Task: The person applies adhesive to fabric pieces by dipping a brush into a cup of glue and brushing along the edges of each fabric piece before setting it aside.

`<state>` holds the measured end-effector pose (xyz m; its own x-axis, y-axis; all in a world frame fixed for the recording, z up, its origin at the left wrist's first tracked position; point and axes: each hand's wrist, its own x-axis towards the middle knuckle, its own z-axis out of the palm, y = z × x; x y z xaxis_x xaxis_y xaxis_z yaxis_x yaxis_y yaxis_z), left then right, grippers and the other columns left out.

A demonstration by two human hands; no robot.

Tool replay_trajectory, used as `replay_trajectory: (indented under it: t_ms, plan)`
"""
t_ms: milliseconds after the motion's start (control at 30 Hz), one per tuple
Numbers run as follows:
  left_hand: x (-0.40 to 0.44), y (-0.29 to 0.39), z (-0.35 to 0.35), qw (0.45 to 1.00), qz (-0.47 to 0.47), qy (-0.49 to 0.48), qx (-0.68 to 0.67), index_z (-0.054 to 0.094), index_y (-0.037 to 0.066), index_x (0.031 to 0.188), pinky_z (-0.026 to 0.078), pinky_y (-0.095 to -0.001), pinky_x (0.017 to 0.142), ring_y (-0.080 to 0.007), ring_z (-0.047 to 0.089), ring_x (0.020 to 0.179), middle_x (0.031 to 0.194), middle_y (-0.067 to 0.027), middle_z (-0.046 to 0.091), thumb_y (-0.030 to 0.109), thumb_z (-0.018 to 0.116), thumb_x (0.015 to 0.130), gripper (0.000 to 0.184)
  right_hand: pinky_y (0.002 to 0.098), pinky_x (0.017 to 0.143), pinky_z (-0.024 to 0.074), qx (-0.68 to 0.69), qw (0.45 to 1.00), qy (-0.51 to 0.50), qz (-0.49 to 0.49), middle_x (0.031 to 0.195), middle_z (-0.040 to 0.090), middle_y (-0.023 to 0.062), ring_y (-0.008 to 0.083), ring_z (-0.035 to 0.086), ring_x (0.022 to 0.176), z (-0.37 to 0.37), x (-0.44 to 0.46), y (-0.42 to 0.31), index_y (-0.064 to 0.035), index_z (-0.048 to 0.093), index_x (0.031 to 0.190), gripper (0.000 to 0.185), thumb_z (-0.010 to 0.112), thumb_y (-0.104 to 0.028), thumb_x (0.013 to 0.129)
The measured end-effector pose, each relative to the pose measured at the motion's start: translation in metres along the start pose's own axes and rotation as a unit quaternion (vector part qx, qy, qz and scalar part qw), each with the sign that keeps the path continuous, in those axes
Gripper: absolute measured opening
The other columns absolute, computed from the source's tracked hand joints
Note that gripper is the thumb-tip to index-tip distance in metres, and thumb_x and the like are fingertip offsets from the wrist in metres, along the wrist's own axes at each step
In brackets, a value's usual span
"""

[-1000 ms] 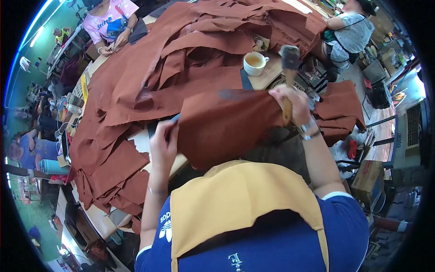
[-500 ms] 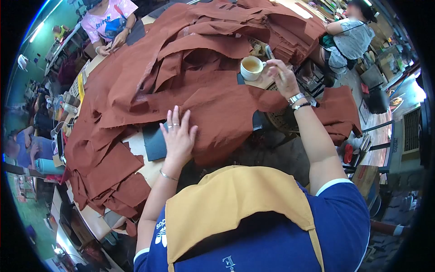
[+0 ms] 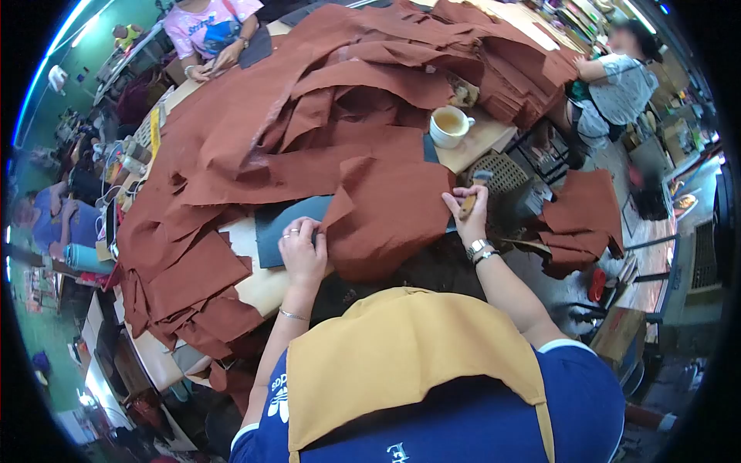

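Note:
My left hand (image 3: 303,251) is closed, pinching the left edge of a reddish-brown leather piece (image 3: 394,220). That piece lies near the table's front edge, over a dark grey-blue board (image 3: 270,231) whose left part shows. In my right hand (image 3: 472,216) is a short wooden-handled knife (image 3: 468,204), its flat metal end pointing up and away from me. The fingers of this hand are at the right edge of the leather piece. A white cup (image 3: 448,126) with a light brown content stands beyond my right hand.
Large reddish-brown sheets (image 3: 231,147) are heaped over the table (image 3: 262,287). More leather (image 3: 583,224) hangs at the right, beside a woven stool seat (image 3: 502,171). A person (image 3: 208,31) works at the far left, another (image 3: 617,81) at the far right.
My left hand went from lying spread on the leather and board to pinching the leather's edge. My right hand came down from beside the cup to the leather's right edge, knife still held.

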<state>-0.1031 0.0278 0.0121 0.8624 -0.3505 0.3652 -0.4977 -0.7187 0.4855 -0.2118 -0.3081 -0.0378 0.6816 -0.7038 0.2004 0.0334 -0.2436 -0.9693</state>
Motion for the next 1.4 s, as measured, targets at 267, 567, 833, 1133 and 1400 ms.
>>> replay_trajectory:
  t_ms: [267, 567, 833, 1133, 1400]
  plan:
    - [0.022, 0.026, -0.034, 0.856, -0.183, -0.028, -0.483, 0.056, 0.003, 0.101, 0.043, -0.0223, 0.068, -0.005, 0.048, 0.079, 0.09, 0.004, 0.054, 0.014, 0.046, 0.107, 0.016, 0.0264, 0.075, 0.05, -0.026, 0.998, -0.009, -0.053, 0.085, 0.058, 0.0022, 0.0107, 0.056, 0.078, 0.001, 0.004, -0.005, -0.0096, 0.042, 0.102, 0.044, 0.078, 0.003, 0.082]
    - [0.062, 0.0, -0.004, 0.991, 0.048, 0.009, 0.122, 0.051, 0.01, 0.125, 0.045, -0.0487, 0.094, -0.0356, 0.056, 0.119, 0.132, -0.0145, 0.055, 0.026, 0.073, 0.085, 0.048, 0.0283, 0.076, 0.0506, -0.078, 0.994, -0.024, -0.076, 0.084, 0.059, 0.0032, 0.0116, 0.057, 0.076, -0.007, 0.012, -0.015, -0.0077, 0.047, 0.1, 0.028, 0.073, -0.009, 0.091]
    - [0.021, 0.022, 0.021, 0.98, 0.07, -0.172, 0.069, 0.041, 0.013, 0.15, 0.013, -0.0604, 0.12, -0.0375, 0.02, 0.151, 0.162, -0.0181, 0.027, 0.06, 0.06, 0.089, 0.079, 0.0246, 0.072, 0.0527, -0.118, 0.987, -0.061, -0.085, 0.099, 0.067, 0.0025, 0.009, 0.063, 0.084, -0.082, 0.089, -0.094, -0.0018, 0.069, 0.117, 0.041, 0.052, -0.037, 0.106]
    - [0.017, 0.032, 0.04, 0.976, 0.057, -0.182, 0.106, 0.035, 0.017, 0.155, 0.013, -0.0647, 0.118, -0.0387, 0.014, 0.152, 0.163, -0.0206, 0.021, 0.06, 0.052, 0.094, 0.076, 0.0287, 0.077, 0.0554, -0.226, 0.925, -0.232, -0.197, 0.101, 0.076, 0.0108, 0.0156, 0.071, 0.085, -0.027, 0.179, -0.133, -0.0037, 0.076, 0.101, 0.023, 0.08, -0.012, 0.081]
    - [0.021, 0.034, 0.024, 0.977, 0.075, -0.184, 0.082, 0.038, 0.018, 0.154, 0.013, -0.0649, 0.118, -0.0371, 0.017, 0.152, 0.164, -0.0174, 0.022, 0.068, 0.056, 0.087, 0.085, 0.0309, 0.077, 0.0565, -0.312, 0.935, -0.168, -0.006, 0.088, 0.077, 0.0098, 0.0195, 0.073, 0.08, -0.014, 0.21, -0.077, -0.0055, 0.078, 0.099, 0.027, 0.08, -0.026, 0.082]
